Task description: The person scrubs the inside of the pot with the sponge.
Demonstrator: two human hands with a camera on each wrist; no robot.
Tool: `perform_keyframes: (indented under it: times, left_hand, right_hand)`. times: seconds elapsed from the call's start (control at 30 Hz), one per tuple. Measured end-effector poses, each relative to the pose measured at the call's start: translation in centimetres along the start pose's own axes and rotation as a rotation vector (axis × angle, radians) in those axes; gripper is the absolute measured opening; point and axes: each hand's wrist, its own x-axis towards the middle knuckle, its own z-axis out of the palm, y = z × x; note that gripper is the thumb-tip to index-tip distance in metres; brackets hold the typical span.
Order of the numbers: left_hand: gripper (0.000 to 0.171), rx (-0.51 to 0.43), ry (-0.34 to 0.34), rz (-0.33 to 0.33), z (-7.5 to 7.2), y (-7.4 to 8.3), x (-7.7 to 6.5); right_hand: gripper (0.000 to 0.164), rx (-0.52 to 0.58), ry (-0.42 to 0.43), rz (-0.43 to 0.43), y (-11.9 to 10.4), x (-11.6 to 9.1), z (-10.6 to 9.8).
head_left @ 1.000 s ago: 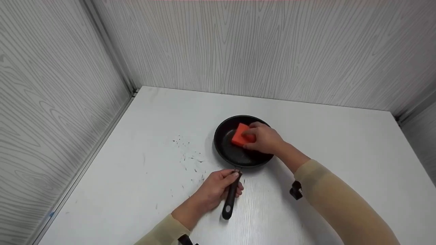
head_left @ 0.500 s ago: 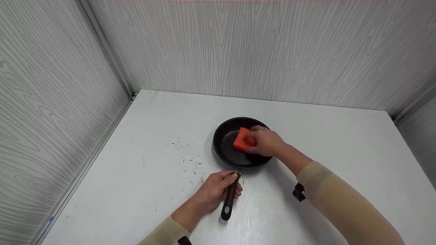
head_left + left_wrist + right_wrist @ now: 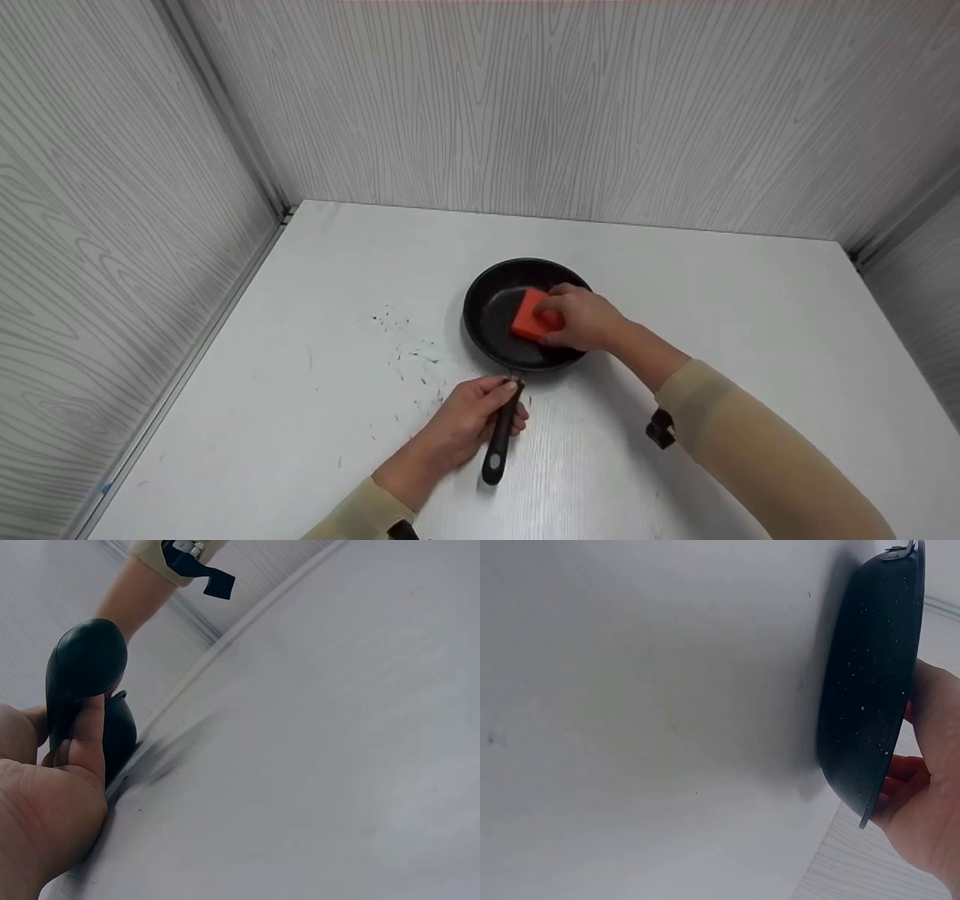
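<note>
A black frying pan (image 3: pixel 495 330) stands on the white table, its handle (image 3: pixel 496 450) pointing toward me. My left hand (image 3: pixel 465 416) grips that handle near the pan, thumb on top. In the left wrist view the rounded handle end (image 3: pixel 88 658) juts out past the fingers. Inside the pan, my right hand (image 3: pixel 589 319) holds an orange-red sponge (image 3: pixel 529 319) against the pan floor, fingers and thumb on its sides. The right wrist view shows the pan's speckled outer wall (image 3: pixel 870 667), which hides the sponge and most of the fingertips of the right hand (image 3: pixel 937 787).
Dark specks and smears (image 3: pixel 416 356) mark the white table (image 3: pixel 712 315) left of the pan. Grey wood-patterned panels (image 3: pixel 465 112) enclose the table at the back and both sides.
My right hand and the sponge have shifted slightly toward me inside the pan. The left hand keeps its grip on the handle. The head view has moved a little.
</note>
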Motion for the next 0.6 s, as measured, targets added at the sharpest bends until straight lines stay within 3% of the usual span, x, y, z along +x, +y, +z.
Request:
perform_keyframes:
  times: [0.6]
  left_hand:
    - [0.031, -0.001, 0.009, -0.017, 0.05, 0.04, -0.01]
  right_hand:
    - [0.050, 0.046, -0.039, -0.004, -0.08, -0.96, 0.28]
